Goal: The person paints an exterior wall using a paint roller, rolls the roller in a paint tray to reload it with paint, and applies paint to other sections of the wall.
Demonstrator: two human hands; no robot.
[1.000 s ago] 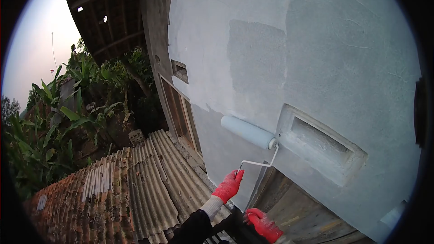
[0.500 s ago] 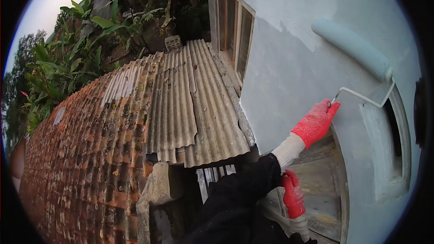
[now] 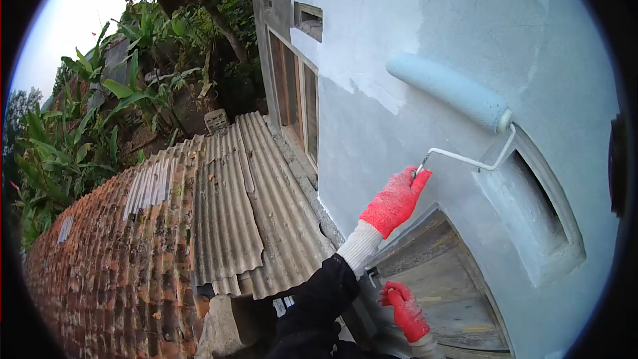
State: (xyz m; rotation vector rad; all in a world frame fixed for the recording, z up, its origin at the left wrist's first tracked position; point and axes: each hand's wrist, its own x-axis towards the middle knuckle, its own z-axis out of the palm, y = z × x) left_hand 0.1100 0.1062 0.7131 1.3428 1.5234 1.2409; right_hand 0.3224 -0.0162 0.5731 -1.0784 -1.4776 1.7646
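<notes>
My left hand (image 3: pixel 390 205), in a red-coated work glove with a white knit cuff, is closed around the handle end of a paint roller (image 3: pixel 448 90). The roller's fuzzy pale-blue sleeve lies against the wall (image 3: pixel 372 136), above and right of the hand, on a bent white wire frame. Lower down, my right hand (image 3: pixel 407 312) wears the same kind of glove. Its fingers are loosely bent, with nothing visible in them, in front of a weathered wooden door or shutter (image 3: pixel 458 286). Paler, fresh-looking blue covers the upper wall, while duller grey shows below.
A framed opening (image 3: pixel 541 193) sits in the wall right of the roller. A small vent (image 3: pixel 308 21) and a wooden window (image 3: pixel 292 90) are farther left. Below lie corrugated roof sheets (image 3: pixel 266 206) and a mossy tiled roof (image 3: pixel 119 266), with banana plants (image 3: pixel 133 86) behind.
The view has shifted, so the wall, roofs and both hands appear farther left and mostly lower. My left hand still grips the roller, and more of the upper wall shows.
</notes>
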